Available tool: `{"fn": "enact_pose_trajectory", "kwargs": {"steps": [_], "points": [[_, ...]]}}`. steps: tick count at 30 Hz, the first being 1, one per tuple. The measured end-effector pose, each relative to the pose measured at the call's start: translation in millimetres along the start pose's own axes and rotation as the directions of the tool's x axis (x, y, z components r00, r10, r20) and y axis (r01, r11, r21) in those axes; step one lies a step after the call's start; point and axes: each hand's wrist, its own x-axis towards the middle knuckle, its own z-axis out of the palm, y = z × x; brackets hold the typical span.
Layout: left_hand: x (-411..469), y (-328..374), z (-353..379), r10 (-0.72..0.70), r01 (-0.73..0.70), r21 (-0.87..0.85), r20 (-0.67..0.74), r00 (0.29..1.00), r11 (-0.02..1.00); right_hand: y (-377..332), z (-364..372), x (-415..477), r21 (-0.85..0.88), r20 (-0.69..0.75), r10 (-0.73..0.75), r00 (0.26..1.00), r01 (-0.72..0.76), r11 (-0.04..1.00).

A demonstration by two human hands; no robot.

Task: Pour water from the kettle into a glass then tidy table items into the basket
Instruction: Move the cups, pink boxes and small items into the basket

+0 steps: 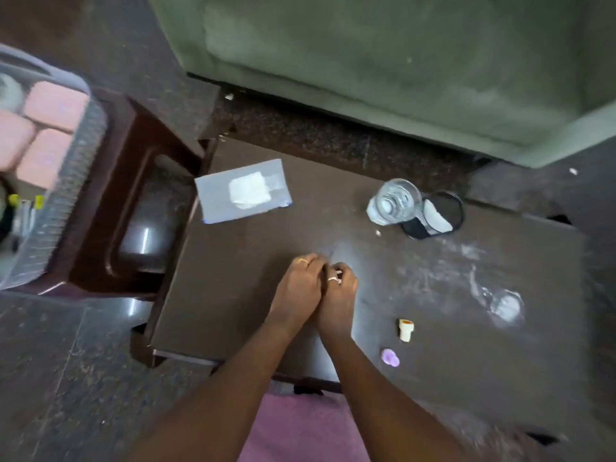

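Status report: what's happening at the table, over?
Left hand and right hand touching mid-table, fingers curled, contents unclear. Glass holds water. Pouch, small bottle not yet in basket.

I look down on a dark brown table [226, 278], its top smeared with pale dust on my right. Beyond its far edge a green sofa [366, 61] stands on the dark speckled stone floor [66, 378]. A glossy maroon stool [140, 155] stands just beside the table's far left corner; light glints off the floor under it.
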Motion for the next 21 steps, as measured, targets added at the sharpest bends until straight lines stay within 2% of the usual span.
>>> {"fn": "enact_pose_trajectory", "kwargs": {"steps": [3, 4, 5, 8, 12, 16, 18, 21], "points": [[-13.1, 27.9, 42.1, 0.077, -0.080, 0.030, 0.096, 0.992, 0.996, 40.6, -35.5, 0.9, -0.055, -0.084, 0.142, 0.986, -0.147, 0.988], [-18.4, 34.2, 56.1, 0.068, -0.073, 0.026, 0.159, 0.985, 0.997, 55.5, -47.3, 0.3, -0.051, -0.095, 0.157, 0.983, -0.162, 0.985], [-23.8, 38.9, 70.5, 0.048, -0.055, 0.025, 0.241, 0.969, 0.998, 71.3, -57.5, 0.1, -0.121, -0.108, 0.155, 0.982, -0.168, 0.978], [-36.4, 48.4, 100.8, 0.058, -0.065, 0.002, 0.453, 0.889, 0.998, 108.5, -82.7, 2.5, -0.173, -0.108, 0.173, 0.979, -0.190, 0.966], [-47.2, 56.9, 123.8, 0.168, -0.191, -0.034, 0.640, 0.750, 0.981, 138.6, -104.0, 8.4, -0.183, -0.034, 0.239, 0.970, -0.241, 0.953], [-53.2, 63.2, 144.5, 0.186, -0.358, 0.084, 0.733, 0.654, 0.930, 151.2, -111.8, 10.2, -0.232, 0.121, 0.289, 0.950, -0.256, 0.939], [-53.3, 66.9, 149.0, 0.173, -0.406, 0.140, 0.747, 0.643, 0.903, 154.0, -110.8, 10.2, -0.263, 0.179, 0.314, 0.932, -0.262, 0.929], [-54.0, 67.8, 150.0, 0.174, -0.431, 0.163, 0.749, 0.640, 0.887, 155.5, -108.1, 10.8, -0.253, 0.164, 0.342, 0.925, -0.295, 0.921]]}}
